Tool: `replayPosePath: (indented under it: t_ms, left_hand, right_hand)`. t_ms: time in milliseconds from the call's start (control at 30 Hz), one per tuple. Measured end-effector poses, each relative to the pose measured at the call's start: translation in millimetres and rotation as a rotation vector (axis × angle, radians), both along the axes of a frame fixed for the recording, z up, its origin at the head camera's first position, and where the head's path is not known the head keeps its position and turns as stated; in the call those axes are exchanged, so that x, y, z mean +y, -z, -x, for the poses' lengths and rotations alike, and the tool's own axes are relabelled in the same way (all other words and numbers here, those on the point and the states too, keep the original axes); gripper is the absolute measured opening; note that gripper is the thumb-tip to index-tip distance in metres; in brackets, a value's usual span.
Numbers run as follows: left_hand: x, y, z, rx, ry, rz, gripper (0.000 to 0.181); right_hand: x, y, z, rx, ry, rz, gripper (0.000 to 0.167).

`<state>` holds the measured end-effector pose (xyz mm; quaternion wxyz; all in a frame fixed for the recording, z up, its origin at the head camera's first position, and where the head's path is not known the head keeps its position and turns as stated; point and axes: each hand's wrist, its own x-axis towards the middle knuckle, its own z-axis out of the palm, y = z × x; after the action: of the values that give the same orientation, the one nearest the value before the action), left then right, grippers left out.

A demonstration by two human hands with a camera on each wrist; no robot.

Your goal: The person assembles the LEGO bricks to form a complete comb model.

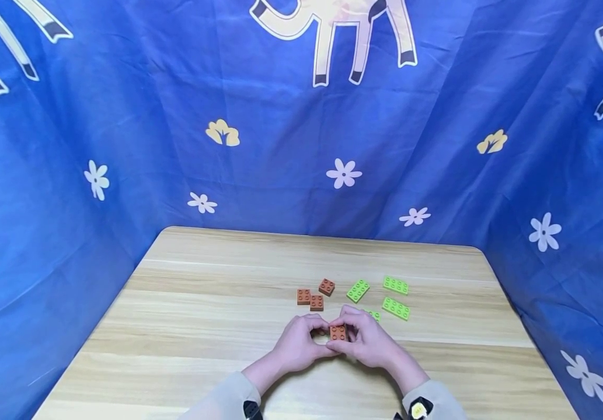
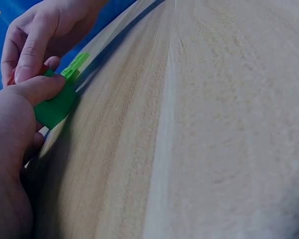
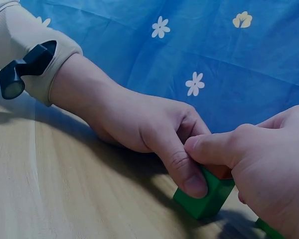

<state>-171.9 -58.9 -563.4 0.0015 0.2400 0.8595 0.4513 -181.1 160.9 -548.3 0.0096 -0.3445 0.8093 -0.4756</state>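
Note:
Near the table's front, my left hand holds a green block, thumb along its side. My right hand pinches a reddish-brown brick with four studs between thumb and fingers. That brick sits at the top of the green block, in contact with it; whether it is pressed fully down is hidden by the fingers. Both hands touch at the fingertips. In the left wrist view the green block shows below my left thumb, while the brown brick is mostly covered by fingers.
Beyond my hands lie loose brown bricks. Several light green plates are to the right, one partly hidden by my right hand. The wooden table is bordered by a blue patterned curtain at the back and sides.

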Motion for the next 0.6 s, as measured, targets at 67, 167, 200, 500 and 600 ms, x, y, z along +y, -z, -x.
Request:
replayPosePath:
  t_ms: [67, 167, 200, 500, 600]
  left_hand:
    - [-0.1, -0.3, -0.1, -0.003, 0.0, -0.002, 0.034]
    - [-0.1, 0.8, 0.1, -0.013, -0.001, -0.003, 0.034]
    - [-0.1, 1.2, 0.3, -0.017, 0.0, -0.003, 0.034]
    - [-1.1, 2.9, 1.4, 0.029, -0.002, 0.014, 0.034]
    - [-1.5, 3.1, 1.3, 0.038, -0.002, 0.026, 0.034]
  right_hand:
    - [-0.3, -0.5, -0.2, 0.022, -0.006, 0.004, 0.031]
    - [-0.2, 1.0, -0.5, 0.069, -0.01, 0.009, 0.031]
    - [0.0, 1.8, -0.5, 0.085, -0.009, 0.007, 0.031]
    - [0.6, 5.7, -1.2, 0.15, 0.029, -0.035, 0.033]
    - [0.9, 7.0, -1.7, 0.15, 0.042, -0.05, 0.034]
